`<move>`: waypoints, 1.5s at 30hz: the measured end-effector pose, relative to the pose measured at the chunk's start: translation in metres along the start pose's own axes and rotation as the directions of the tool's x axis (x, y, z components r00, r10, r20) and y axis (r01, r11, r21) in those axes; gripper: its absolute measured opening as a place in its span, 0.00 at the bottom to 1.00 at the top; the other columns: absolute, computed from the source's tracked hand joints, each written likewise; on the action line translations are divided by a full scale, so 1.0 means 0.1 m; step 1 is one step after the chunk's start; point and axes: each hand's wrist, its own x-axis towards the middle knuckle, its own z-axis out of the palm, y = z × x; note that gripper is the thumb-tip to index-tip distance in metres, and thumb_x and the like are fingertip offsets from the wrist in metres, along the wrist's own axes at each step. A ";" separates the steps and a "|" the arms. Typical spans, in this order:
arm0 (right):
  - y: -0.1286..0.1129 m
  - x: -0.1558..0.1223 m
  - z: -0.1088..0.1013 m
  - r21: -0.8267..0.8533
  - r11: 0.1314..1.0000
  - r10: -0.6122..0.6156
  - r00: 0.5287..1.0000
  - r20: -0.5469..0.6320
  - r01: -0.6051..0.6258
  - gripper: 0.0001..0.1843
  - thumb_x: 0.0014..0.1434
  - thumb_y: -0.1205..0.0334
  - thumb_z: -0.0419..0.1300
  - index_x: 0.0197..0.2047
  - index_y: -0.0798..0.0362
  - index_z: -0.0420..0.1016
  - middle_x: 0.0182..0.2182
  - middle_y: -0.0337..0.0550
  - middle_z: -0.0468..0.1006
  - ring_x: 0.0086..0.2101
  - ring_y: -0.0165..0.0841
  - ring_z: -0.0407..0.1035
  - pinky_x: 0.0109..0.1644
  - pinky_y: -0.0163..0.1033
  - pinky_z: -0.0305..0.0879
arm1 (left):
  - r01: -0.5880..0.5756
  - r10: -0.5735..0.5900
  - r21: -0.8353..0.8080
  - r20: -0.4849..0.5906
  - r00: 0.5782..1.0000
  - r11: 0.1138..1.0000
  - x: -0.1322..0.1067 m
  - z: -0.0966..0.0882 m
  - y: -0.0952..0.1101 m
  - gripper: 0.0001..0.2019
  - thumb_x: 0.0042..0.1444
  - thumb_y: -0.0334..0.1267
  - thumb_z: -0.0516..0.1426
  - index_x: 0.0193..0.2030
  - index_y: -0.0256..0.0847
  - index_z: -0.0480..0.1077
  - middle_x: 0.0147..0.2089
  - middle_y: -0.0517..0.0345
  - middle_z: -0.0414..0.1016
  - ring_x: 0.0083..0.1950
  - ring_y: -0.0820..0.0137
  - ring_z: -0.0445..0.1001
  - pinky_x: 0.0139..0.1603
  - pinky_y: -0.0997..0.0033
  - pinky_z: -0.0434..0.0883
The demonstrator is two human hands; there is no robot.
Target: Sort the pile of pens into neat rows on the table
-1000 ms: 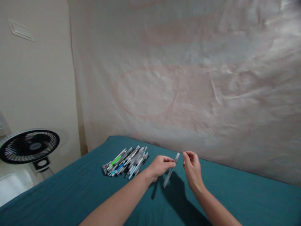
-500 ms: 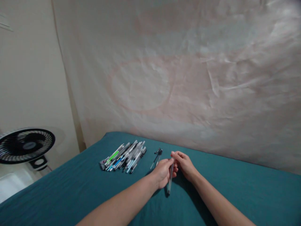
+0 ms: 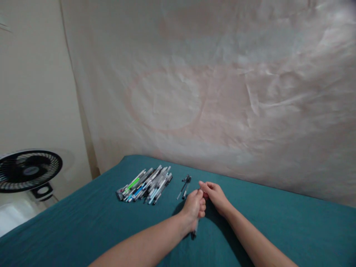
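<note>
My left hand (image 3: pixel 193 206) is wrapped in a fist around a clear-barrelled pen (image 3: pixel 195 230), whose dark lower end sticks out below the fist toward me. At the pen's upper end, my right hand (image 3: pixel 214 194) pinches with thumb and fingers right against the left thumb; the fingers hide that end. Just beyond the left hand lie a few pen parts (image 3: pixel 185 187), thin and clear with black pieces at the far end. A large pile of pens (image 3: pixel 150 187), mostly clear, grey and black with green and blue ones among them, is farther left.
A teal cloth (image 3: pixel 91 222) covers the surface under everything. Behind its far edge hangs a pale, wrinkled sheet (image 3: pixel 236 111). A black fan (image 3: pixel 30 170) stands off the left side, near a pale wall (image 3: pixel 36 81).
My left fingers have closed more tightly round the pen, covering most of its barrel. Both hands have shifted slightly left, and the pen's lower end has moved toward me.
</note>
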 end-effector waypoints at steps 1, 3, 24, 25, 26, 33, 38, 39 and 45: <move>0.00 0.00 0.00 -0.003 1.000 -0.001 1.000 0.000 0.001 0.21 0.50 0.45 0.55 0.19 0.55 0.62 0.14 0.32 0.59 0.18 0.24 0.51 0.22 0.31 0.49 | 0.006 -0.006 0.009 -0.003 1.000 1.000 0.00 0.00 0.00 0.09 0.56 0.44 0.46 0.31 0.42 0.53 0.19 0.71 0.47 0.15 0.84 0.41 0.16 0.81 0.37; 0.01 0.00 0.00 -0.006 1.000 -0.001 1.000 -0.005 0.001 0.21 0.49 0.45 0.55 0.19 0.55 0.62 0.14 0.32 0.59 0.18 0.23 0.50 0.22 0.31 0.49 | 0.016 -0.015 0.023 -0.013 1.000 1.000 -0.02 0.01 0.01 0.09 0.56 0.44 0.45 0.31 0.42 0.53 0.19 0.72 0.46 0.15 0.84 0.40 0.16 0.81 0.37; 0.18 0.36 -0.10 0.073 0.993 0.100 0.978 -0.181 -0.088 0.18 0.44 0.48 0.60 0.28 0.56 0.71 0.17 0.37 0.68 0.19 0.26 0.61 0.22 0.32 0.61 | -0.017 0.016 -0.007 -0.118 0.993 1.000 0.03 -0.01 -0.10 0.08 0.57 0.40 0.44 0.35 0.37 0.58 0.22 0.65 0.57 0.19 0.81 0.56 0.18 0.81 0.47; 0.21 0.43 -0.09 0.045 0.995 0.100 0.979 -0.179 -0.093 0.17 0.43 0.49 0.61 0.27 0.56 0.70 0.17 0.37 0.69 0.19 0.27 0.62 0.22 0.33 0.62 | -0.013 0.011 -0.014 -0.122 0.992 1.000 0.04 -0.02 -0.11 0.08 0.57 0.38 0.44 0.34 0.37 0.59 0.22 0.64 0.57 0.20 0.80 0.57 0.19 0.81 0.49; 0.23 0.49 -0.07 0.026 0.995 0.102 0.979 -0.174 -0.099 0.16 0.42 0.50 0.62 0.25 0.55 0.70 0.17 0.38 0.69 0.18 0.27 0.63 0.21 0.33 0.62 | -0.006 0.003 -0.020 -0.123 0.992 1.000 0.06 -0.03 -0.11 0.07 0.56 0.36 0.45 0.34 0.36 0.59 0.22 0.63 0.58 0.20 0.80 0.58 0.19 0.81 0.50; 0.37 0.85 0.05 -0.074 0.991 0.098 0.978 -0.187 -0.113 0.12 0.39 0.57 0.65 0.20 0.55 0.67 0.12 0.37 0.70 0.13 0.26 0.62 0.16 0.31 0.58 | 0.008 -0.014 -0.053 -0.119 0.993 0.999 0.11 -0.06 -0.11 0.06 0.55 0.33 0.46 0.34 0.36 0.61 0.23 0.61 0.61 0.21 0.79 0.61 0.20 0.80 0.53; 0.40 0.92 0.05 -0.129 0.984 0.091 0.974 -0.206 -0.120 0.10 0.38 0.61 0.65 0.18 0.55 0.68 0.11 0.36 0.69 0.11 0.24 0.60 0.15 0.30 0.54 | 0.017 -0.024 -0.079 -0.086 0.996 0.997 0.12 -0.08 -0.10 0.06 0.55 0.32 0.46 0.34 0.35 0.62 0.24 0.60 0.62 0.22 0.78 0.62 0.21 0.79 0.54; 0.40 0.92 0.05 -0.131 0.984 0.092 0.974 -0.208 -0.121 0.09 0.38 0.61 0.65 0.18 0.55 0.69 0.11 0.36 0.69 0.11 0.24 0.60 0.15 0.30 0.54 | 0.020 -0.027 -0.083 -0.082 0.996 0.996 0.13 -0.08 -0.10 0.05 0.55 0.32 0.46 0.34 0.35 0.62 0.24 0.60 0.62 0.22 0.78 0.62 0.22 0.79 0.55; 0.38 0.88 0.04 -0.088 0.988 0.105 0.975 -0.197 -0.124 0.08 0.40 0.60 0.64 0.20 0.55 0.70 0.12 0.36 0.69 0.13 0.25 0.61 0.16 0.30 0.56 | 0.009 -0.017 -0.105 -0.080 0.997 0.994 0.12 -0.08 -0.11 0.05 0.56 0.33 0.47 0.35 0.35 0.62 0.24 0.60 0.61 0.23 0.78 0.63 0.22 0.79 0.55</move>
